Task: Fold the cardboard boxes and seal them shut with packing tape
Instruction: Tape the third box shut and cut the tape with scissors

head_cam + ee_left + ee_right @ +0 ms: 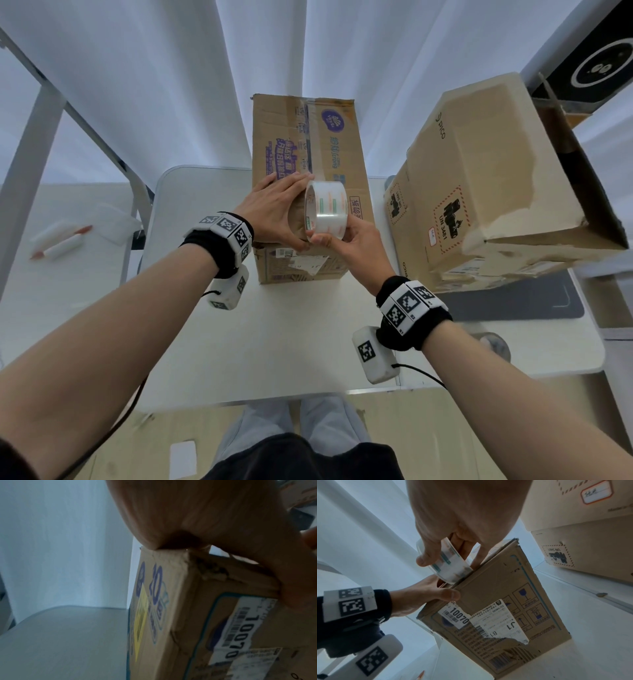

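Note:
A closed brown cardboard box [337, 144] with purple print stands on the white table [212, 342]; a strip of clear tape runs along its top seam. My left hand [274, 205] lies flat on the box top [171, 601] with straight fingers, thumb over the near edge. My right hand [349, 240] pinches a roll of clear packing tape [327, 209] upright on the box top near its front edge. In the right wrist view the thumb and fingers grip the tape roll [452, 566] above the labelled box front [496, 615].
A second, larger cardboard box [479, 181] with a torn top stands to the right, close to the first; it shows again in the right wrist view [582, 534]. A pencil and white pieces [61, 240] lie on a surface at left. A dark mat [513, 301] lies at right.

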